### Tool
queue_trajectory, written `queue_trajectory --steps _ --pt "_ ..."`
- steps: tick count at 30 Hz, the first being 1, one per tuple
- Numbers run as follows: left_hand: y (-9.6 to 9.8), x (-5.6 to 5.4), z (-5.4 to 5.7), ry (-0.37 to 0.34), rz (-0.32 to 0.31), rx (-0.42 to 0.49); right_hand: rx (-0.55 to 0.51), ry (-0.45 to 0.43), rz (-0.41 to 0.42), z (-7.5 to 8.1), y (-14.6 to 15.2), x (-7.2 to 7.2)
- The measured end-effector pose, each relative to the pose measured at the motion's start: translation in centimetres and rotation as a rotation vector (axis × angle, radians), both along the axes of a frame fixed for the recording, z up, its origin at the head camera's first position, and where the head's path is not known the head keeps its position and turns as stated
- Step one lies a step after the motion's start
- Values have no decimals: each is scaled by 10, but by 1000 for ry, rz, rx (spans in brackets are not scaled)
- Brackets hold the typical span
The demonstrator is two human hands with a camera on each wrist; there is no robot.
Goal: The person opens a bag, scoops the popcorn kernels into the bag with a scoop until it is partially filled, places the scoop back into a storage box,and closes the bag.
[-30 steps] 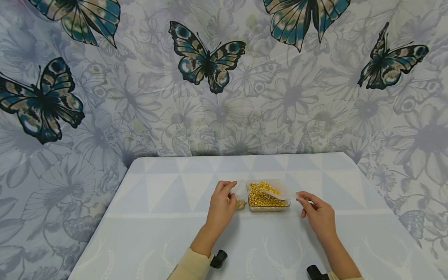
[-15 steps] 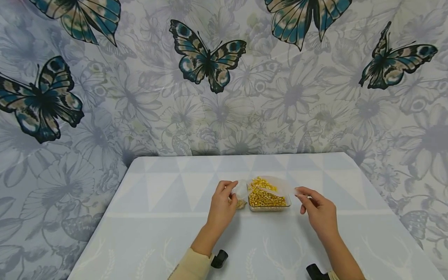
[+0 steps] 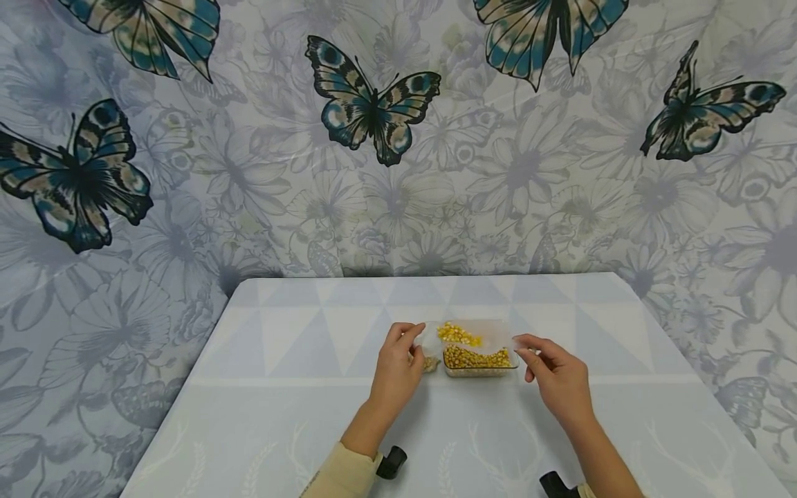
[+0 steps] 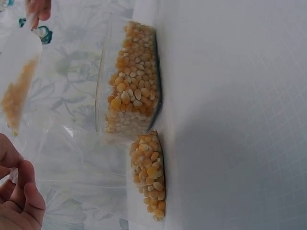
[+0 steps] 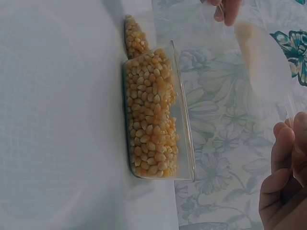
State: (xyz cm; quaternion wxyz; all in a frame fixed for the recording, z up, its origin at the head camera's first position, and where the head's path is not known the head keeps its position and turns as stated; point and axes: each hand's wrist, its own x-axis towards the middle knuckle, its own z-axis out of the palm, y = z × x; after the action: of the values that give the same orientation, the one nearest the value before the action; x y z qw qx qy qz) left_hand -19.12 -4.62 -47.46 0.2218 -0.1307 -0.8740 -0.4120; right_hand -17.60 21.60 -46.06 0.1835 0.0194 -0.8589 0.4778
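In the head view my left hand pinches the top edge of a clear plastic bag. Its bottom holds corn kernels and rests on the table. My right hand grips the handle of a translucent white scoop. Kernels lie toward the scoop's left end, near the bag's mouth, above a rectangular glass container. That container is heaped with more corn kernels and stands just right of the bag. The right wrist view shows the scoop raised and tilted toward the left hand.
A white and pale-blue patterned table lies under everything. Behind it hangs a floral cloth with printed butterflies. Black wrist cameras sit on both wrists near the table's front.
The scoop has come up out of the kernels in the container and shifted left toward the bag with a load. My right hand has moved slightly left; the left hand stays nearly still.
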Motion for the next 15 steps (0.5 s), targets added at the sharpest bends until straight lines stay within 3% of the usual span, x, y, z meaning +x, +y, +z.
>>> queue_trajectory --steps 7,15 --pt "1 0 -2 -5 -5 15 66 132 59 1 -7 0" --pt "2 -1 -3 -16 2 11 111 229 73 2 -10 -1"
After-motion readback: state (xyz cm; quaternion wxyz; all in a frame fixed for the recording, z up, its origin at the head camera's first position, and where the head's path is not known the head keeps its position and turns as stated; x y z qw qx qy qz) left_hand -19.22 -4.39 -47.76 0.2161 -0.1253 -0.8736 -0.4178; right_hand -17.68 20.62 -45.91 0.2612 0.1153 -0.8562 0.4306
